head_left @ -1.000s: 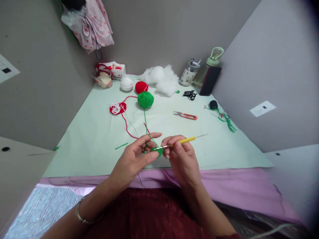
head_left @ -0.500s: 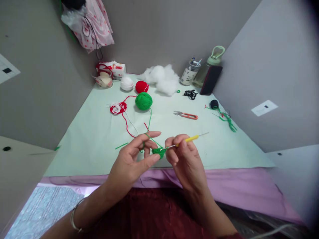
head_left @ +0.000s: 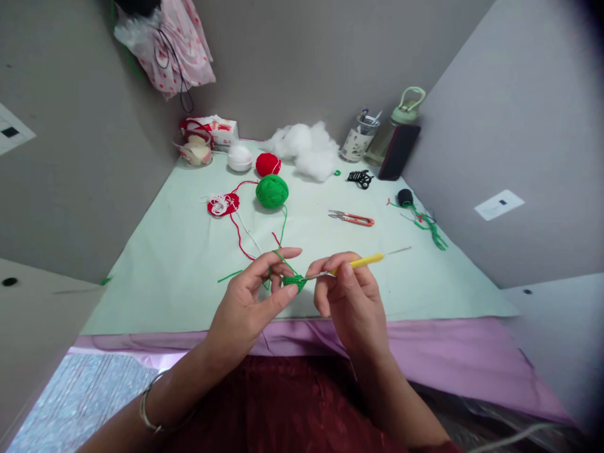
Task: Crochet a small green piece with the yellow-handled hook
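Note:
My left hand (head_left: 250,301) pinches a small green crocheted piece (head_left: 295,282) between thumb and fingers, its index finger stretched out with green yarn over it. That yarn runs back to a green yarn ball (head_left: 272,191) on the table. In my right hand (head_left: 352,292) is a crochet hook with a yellow handle (head_left: 370,260); its metal tip meets the green piece at the upper right edge. The exact loop on the tip is too small to tell.
Behind lie a red yarn ball (head_left: 268,164), a white ball (head_left: 240,158), white stuffing (head_left: 311,151) and a red-and-white piece (head_left: 223,204). Orange snips (head_left: 358,219), a black clip (head_left: 360,179), a pen cup (head_left: 359,139), a bottle (head_left: 383,145) and a phone (head_left: 399,152) are right.
The green piece and my left fingers have shifted slightly left. The yellow hook's back end points further right, and its tip sits nearer the piece's edge.

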The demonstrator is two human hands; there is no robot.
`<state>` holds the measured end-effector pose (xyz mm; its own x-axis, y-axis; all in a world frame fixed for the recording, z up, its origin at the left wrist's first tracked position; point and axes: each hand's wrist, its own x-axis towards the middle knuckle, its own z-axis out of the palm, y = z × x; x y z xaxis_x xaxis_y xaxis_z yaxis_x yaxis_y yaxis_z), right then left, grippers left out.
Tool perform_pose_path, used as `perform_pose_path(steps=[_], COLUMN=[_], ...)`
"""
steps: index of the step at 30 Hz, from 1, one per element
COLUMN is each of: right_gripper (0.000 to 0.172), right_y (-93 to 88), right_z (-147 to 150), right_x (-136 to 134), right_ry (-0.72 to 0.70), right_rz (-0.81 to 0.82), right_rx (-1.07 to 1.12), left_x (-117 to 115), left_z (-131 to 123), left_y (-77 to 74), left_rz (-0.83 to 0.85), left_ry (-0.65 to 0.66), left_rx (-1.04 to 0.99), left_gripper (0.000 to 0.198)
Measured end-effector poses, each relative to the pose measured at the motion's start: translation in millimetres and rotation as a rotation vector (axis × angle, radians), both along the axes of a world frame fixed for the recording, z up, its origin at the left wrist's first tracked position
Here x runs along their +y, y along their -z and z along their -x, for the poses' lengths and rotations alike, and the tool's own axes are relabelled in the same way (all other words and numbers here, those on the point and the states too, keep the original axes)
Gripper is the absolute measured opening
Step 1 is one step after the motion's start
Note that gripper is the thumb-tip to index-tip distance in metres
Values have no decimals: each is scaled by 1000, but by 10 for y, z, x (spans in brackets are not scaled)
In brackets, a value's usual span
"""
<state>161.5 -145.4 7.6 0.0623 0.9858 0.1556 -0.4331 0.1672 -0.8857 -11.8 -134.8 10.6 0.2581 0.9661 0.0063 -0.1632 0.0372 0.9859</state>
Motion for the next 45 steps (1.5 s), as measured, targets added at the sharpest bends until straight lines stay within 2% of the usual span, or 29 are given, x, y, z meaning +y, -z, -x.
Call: perform_pose_path(steps=[5, 14, 17, 20, 22, 24, 26, 29, 31, 34, 37, 39, 41, 43, 45], right_gripper=[20, 22, 17, 22, 25, 25, 23, 21, 18, 19, 36, 43, 40, 30, 23], right_y=[37, 91, 210, 314, 324, 277, 201, 114, 104, 143, 184, 188, 174, 149, 127], right_z=[-6, -50, -84, -104, -99, -75, -40, 15, 42, 63, 62, 51, 39, 33, 41], right_x=[-56, -182, -199, -189, -170, -147, -117, -65, -45, -71, -134, -156, -144, -103, -55], right_ry=[47, 181, 189, 180, 201, 262, 295, 211, 167, 213, 290, 307, 316, 326, 274], right_rz=[-123, -358, -381, -351, -413, -448, -401, -300, -295, -348, -474, -558, -556, -459, -339], right_rx=[-132, -523, -713, -807, -789, -701, -510, -284, -317, -502, -753, -874, -827, -628, -417], left_x=[-22, -68, -79, -59, -24, 14, 37, 28, 7, -9, 4, 30, 66, 102, 119], left_z=[3, -36, -69, -75, -54, -25, -4, -14, -36, -65, -76, -70, -51, -27, -12], left_y=[-18, -27, -21, -27, -41, -60, -78, -78, -51, 14, 55, 47, 19, -11, -30], left_rz=[-54, -212, -88, 203, 369, 442, 418, 309, 249, 187, 174, 258, 388, 479, 470], left_ry=[-39, -167, -170, -14, 92, 111, 69, 62, 95, 54, -21, -3, 58, 97, 77], left_rx=[88, 196, 74, -207, -352, -415, -427, -392, -351, -268, -251, -307, -377, -426, -444], left_gripper=[36, 31, 42, 64, 64, 55, 48, 44, 41, 39, 46, 48, 45, 40, 39])
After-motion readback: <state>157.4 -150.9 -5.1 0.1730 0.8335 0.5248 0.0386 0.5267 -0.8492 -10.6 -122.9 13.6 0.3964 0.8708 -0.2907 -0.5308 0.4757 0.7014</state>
